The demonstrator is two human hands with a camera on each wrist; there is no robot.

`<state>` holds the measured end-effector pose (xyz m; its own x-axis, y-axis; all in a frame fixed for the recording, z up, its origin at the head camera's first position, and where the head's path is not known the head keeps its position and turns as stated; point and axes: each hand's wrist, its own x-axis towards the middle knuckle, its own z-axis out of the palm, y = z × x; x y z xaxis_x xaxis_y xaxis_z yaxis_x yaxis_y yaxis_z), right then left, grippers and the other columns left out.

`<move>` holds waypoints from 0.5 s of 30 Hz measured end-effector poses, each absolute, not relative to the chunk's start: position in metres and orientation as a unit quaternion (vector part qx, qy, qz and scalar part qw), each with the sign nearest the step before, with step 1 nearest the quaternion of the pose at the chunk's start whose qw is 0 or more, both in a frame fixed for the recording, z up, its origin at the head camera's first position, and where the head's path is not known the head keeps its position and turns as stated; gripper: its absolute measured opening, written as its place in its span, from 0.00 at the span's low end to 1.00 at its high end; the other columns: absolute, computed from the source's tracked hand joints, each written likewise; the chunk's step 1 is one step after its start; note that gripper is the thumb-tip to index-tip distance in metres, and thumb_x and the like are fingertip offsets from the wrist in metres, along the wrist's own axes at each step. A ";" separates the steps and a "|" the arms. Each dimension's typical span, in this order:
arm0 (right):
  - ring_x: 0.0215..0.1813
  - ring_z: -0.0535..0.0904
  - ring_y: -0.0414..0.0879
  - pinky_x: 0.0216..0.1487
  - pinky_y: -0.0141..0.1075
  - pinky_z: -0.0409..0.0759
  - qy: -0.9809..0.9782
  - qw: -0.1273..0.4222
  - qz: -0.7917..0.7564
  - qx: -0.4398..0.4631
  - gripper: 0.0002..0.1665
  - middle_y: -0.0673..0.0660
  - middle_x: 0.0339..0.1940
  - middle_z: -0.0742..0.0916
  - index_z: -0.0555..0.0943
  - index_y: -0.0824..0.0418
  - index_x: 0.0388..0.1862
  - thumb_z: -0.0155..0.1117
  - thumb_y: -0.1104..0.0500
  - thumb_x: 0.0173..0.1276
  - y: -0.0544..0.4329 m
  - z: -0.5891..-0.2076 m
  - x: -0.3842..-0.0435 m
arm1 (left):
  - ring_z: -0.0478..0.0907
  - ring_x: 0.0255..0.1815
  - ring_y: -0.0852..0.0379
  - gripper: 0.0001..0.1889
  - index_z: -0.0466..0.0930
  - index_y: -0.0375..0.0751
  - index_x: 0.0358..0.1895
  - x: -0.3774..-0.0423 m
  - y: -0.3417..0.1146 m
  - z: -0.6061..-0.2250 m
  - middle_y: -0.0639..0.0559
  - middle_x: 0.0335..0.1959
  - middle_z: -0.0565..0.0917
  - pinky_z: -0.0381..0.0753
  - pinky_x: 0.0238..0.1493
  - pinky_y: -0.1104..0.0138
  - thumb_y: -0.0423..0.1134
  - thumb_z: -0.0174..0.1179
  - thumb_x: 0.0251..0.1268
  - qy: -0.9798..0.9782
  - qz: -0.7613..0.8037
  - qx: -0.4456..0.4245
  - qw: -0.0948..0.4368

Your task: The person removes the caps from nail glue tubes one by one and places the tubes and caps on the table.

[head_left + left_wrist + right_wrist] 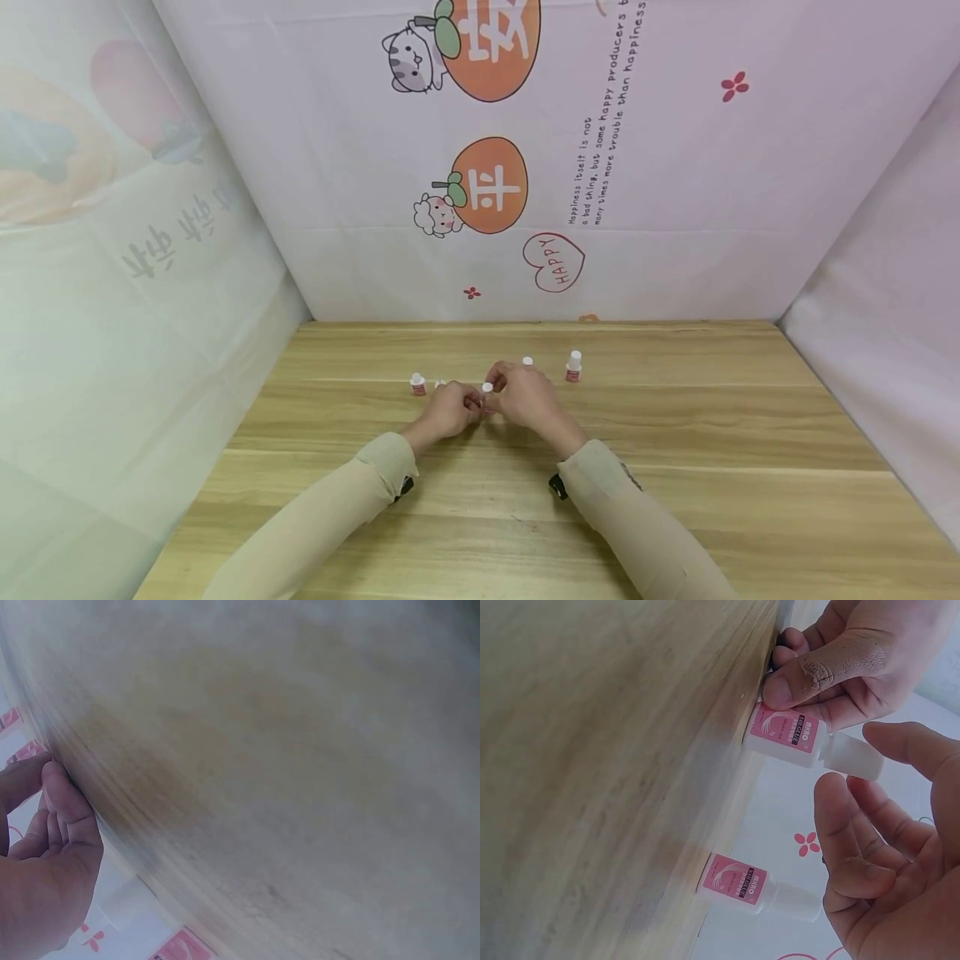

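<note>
Clearly, the middle pink-labelled bottle (784, 739) stands on the wooden table (487, 517), between the two hands, but in the head view fingers cover most of its body and mainly its white cap is visible. The right wrist view shows more: the left hand (450, 410) pinches this bottle low down, with the thumb beside the label. The right hand (527, 398) has its fingers apart and curved around the cap; whether they press on it, I cannot tell.

Also in the head view, a second bottle (440, 384) is almost hidden behind the left hand, and of a third bottle (527, 362) only the cap top appears behind the right hand. Two outer bottles, on the left (417, 384) and on the right (573, 367), are in full sight.

In the left wrist view, the image is hazy; the fingertips hide what they hold, and a pink label (184, 946) is cut off by the bottom edge.
</note>
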<state>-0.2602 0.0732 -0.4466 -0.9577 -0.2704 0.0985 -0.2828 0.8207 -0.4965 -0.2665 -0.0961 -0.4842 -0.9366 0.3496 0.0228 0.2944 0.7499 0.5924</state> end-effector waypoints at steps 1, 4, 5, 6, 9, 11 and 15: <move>0.33 0.80 0.41 0.34 0.37 0.76 -0.954 0.012 0.263 0.145 0.09 0.45 0.33 0.88 0.82 0.47 0.37 0.73 0.49 0.62 0.073 -0.447 -0.260 | 0.76 0.26 0.64 0.06 0.88 0.38 0.37 -0.267 -0.096 -0.484 0.50 0.29 0.88 0.74 0.31 0.73 0.27 0.64 0.59 0.935 0.308 0.173 0.043; 0.32 0.78 0.40 0.33 0.36 0.74 -0.954 0.015 0.261 0.146 0.09 0.44 0.32 0.87 0.82 0.48 0.36 0.73 0.49 0.62 0.073 -0.446 -0.261 | 0.76 0.27 0.64 0.05 0.87 0.38 0.37 -0.267 -0.096 -0.483 0.50 0.29 0.88 0.75 0.31 0.73 0.28 0.65 0.59 0.934 0.310 0.172 0.045; 0.32 0.78 0.40 0.32 0.36 0.74 -0.954 0.015 0.260 0.147 0.09 0.44 0.32 0.87 0.82 0.48 0.36 0.73 0.50 0.62 0.073 -0.446 -0.261 | 0.76 0.27 0.64 0.05 0.87 0.38 0.37 -0.267 -0.096 -0.484 0.50 0.29 0.88 0.75 0.31 0.73 0.28 0.65 0.59 0.934 0.311 0.172 0.045; 0.32 0.78 0.40 0.32 0.36 0.74 -0.954 0.015 0.259 0.147 0.08 0.44 0.33 0.87 0.82 0.48 0.36 0.72 0.50 0.62 0.072 -0.445 -0.261 | 0.76 0.27 0.64 0.05 0.87 0.38 0.37 -0.267 -0.096 -0.483 0.50 0.29 0.88 0.75 0.31 0.73 0.28 0.65 0.60 0.933 0.313 0.170 0.047; 0.32 0.77 0.40 0.32 0.36 0.74 -0.955 0.014 0.258 0.148 0.08 0.45 0.33 0.86 0.82 0.48 0.37 0.72 0.51 0.62 0.072 -0.444 -0.261 | 0.76 0.27 0.64 0.05 0.87 0.39 0.37 -0.267 -0.097 -0.483 0.51 0.29 0.88 0.75 0.32 0.72 0.28 0.65 0.60 0.933 0.314 0.168 0.050; 0.32 0.78 0.41 0.34 0.36 0.75 -0.954 0.013 0.259 0.148 0.08 0.45 0.34 0.87 0.82 0.48 0.37 0.72 0.51 0.62 0.072 -0.444 -0.260 | 0.76 0.27 0.63 0.05 0.88 0.38 0.37 -0.268 -0.097 -0.484 0.51 0.29 0.88 0.75 0.32 0.72 0.28 0.64 0.60 0.934 0.311 0.170 0.049; 0.33 0.79 0.41 0.34 0.37 0.76 -0.954 0.009 0.261 0.147 0.09 0.45 0.34 0.87 0.82 0.48 0.38 0.73 0.50 0.62 0.072 -0.444 -0.260 | 0.77 0.28 0.63 0.07 0.88 0.38 0.38 -0.267 -0.097 -0.484 0.51 0.29 0.88 0.76 0.33 0.71 0.27 0.63 0.59 0.936 0.302 0.172 0.048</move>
<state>-0.2597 0.0719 -0.4443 -0.9565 -0.2765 0.0934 -0.2855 0.8205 -0.4953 -0.2675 -0.0967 -0.4840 -0.9363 0.3509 0.0145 0.2933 0.7586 0.5819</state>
